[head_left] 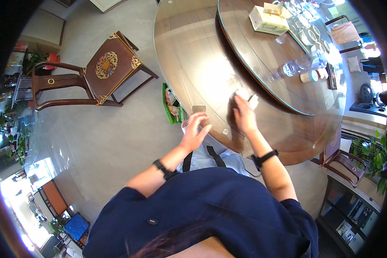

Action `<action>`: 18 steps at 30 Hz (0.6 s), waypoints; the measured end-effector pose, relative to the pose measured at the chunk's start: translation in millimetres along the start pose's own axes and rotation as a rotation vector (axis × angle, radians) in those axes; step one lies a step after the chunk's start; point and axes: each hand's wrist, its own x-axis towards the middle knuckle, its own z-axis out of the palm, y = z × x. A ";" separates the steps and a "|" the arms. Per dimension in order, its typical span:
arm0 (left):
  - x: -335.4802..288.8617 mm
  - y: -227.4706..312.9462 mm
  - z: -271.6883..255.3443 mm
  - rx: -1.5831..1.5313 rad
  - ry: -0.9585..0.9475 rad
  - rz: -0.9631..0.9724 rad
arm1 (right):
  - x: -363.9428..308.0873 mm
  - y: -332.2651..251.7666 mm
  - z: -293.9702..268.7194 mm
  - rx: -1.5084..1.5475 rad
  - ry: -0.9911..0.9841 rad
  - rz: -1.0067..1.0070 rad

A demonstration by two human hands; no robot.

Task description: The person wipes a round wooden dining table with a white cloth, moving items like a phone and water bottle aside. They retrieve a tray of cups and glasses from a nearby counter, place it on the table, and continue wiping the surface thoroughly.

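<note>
My right hand (245,117) presses a crumpled white tissue or cloth (253,102) onto the glossy top of a round wooden table (182,47). White parts of it stick out past the fingers on both sides. Over the table's near left edge, my left hand (196,132) hovers with its fingers apart and slightly bent, holding nothing. A small dark rectangular patch (198,109) shows at the edge just beyond that hand. Bright glare lies across the tabletop ahead of both hands.
On the raised glass turntable (262,64) are a tissue box (268,20), a clear plastic bottle (290,68), a small jar (308,76) and several glasses. A green basket (173,116) stands beside the table. A wooden armchair (103,71) is at left, another (348,165) at right.
</note>
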 end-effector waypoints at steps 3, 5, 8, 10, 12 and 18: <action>-45.4 -0.7 -74.7 -0.196 0.159 -0.424 | -23.8 15.0 -32.3 -0.113 0.140 0.102; -81.7 5.2 -131.1 0.063 0.222 -0.598 | -35.5 27.5 -45.4 -0.237 0.125 0.259; -127.5 22.8 -187.8 0.231 0.248 -0.717 | -45.6 53.1 -55.9 -0.227 0.010 0.396; -166.1 38.4 -199.3 0.263 0.350 -0.755 | -48.4 68.1 -58.5 -0.296 -0.081 0.335; -199.6 51.0 -197.2 0.252 0.509 -0.719 | -48.5 78.1 -63.4 -0.398 -0.162 0.227; -277.6 136.0 -148.9 0.242 0.786 -0.929 | -10.0 82.2 -90.9 -0.515 -0.369 -0.044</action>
